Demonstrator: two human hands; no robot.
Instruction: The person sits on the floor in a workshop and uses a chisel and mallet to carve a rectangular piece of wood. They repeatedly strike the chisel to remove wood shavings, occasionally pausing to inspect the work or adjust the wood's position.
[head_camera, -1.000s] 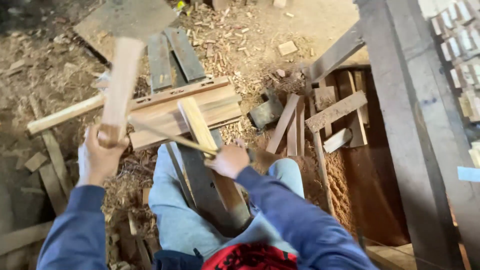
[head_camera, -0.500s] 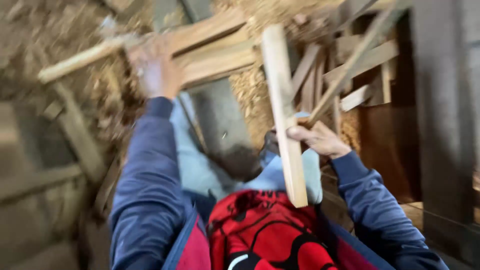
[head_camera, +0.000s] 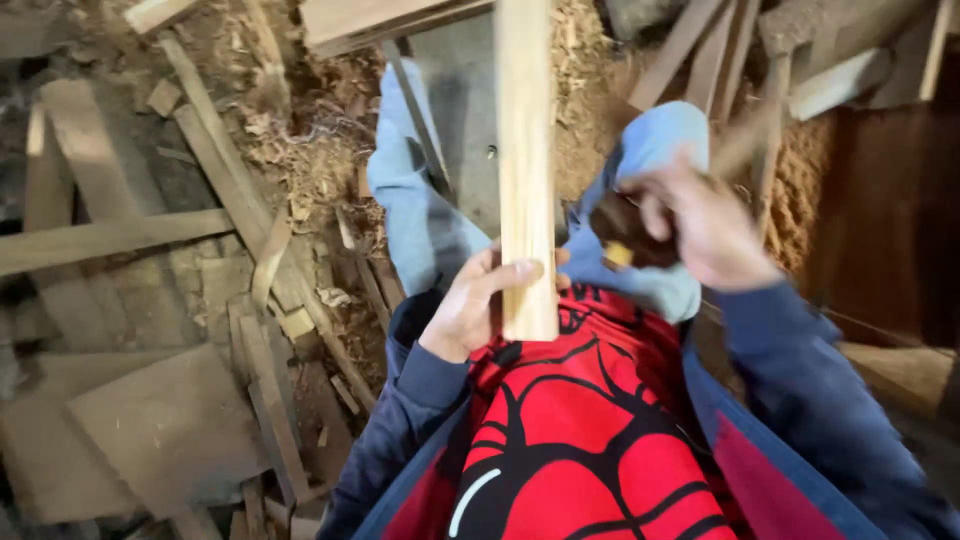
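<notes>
My left hand was closed round the near end of the pale wooden slat, which stood upright over my lap. My right hand, blurred, seemed clenched on a dark tool just right of it; a mistimed swing could have hit my left fingers.

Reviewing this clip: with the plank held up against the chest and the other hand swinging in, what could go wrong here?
1. The left hand grips the wooden plank near its lower end only; the long upper part could tip or slip.
2. The right hand is motion-blurred and holds a dark object, too blurred to identify, close to the left fingers; a mistimed move might hit them.
3. Loose offcuts and shavings around the legs could snag.
</notes>
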